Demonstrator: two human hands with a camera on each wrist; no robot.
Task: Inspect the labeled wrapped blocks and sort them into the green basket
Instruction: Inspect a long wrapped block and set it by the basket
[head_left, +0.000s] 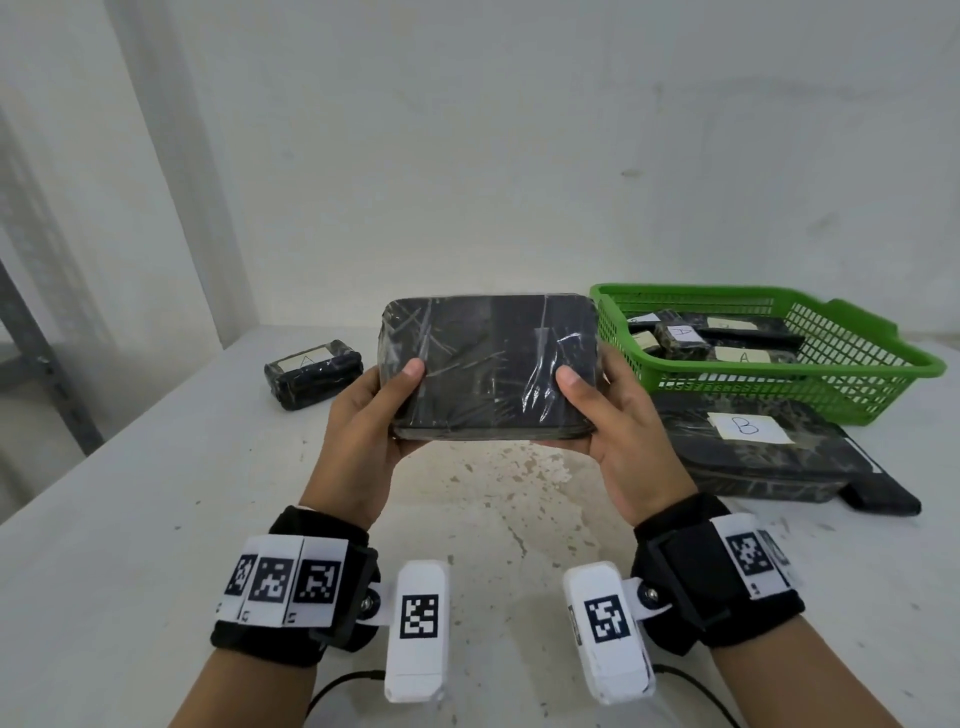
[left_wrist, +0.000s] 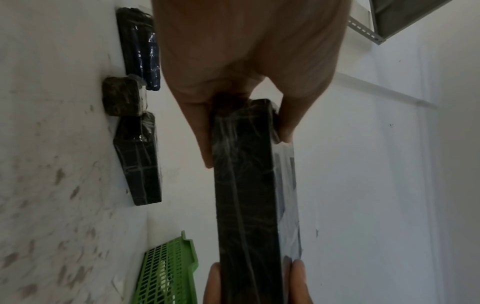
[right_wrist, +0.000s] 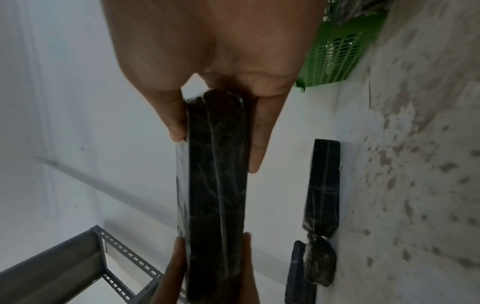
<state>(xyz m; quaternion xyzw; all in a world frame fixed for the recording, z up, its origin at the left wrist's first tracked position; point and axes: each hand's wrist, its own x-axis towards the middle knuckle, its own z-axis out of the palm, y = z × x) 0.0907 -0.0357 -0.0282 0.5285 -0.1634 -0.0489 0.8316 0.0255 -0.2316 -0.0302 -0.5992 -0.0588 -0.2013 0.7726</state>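
Wrapped block sits mid-frame, off the table, my left hand and right hand each pinching an end, thumbs on the face toward me. No label on this side, so I'd flip it before deciding on the green basket, upper right. It's flat, dark, in wrinkly clear film.

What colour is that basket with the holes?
Bright green basket; the head view shows it best.

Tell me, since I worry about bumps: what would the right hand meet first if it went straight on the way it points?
Probably the left hand, gripping the far end of the same block the right hand holds.
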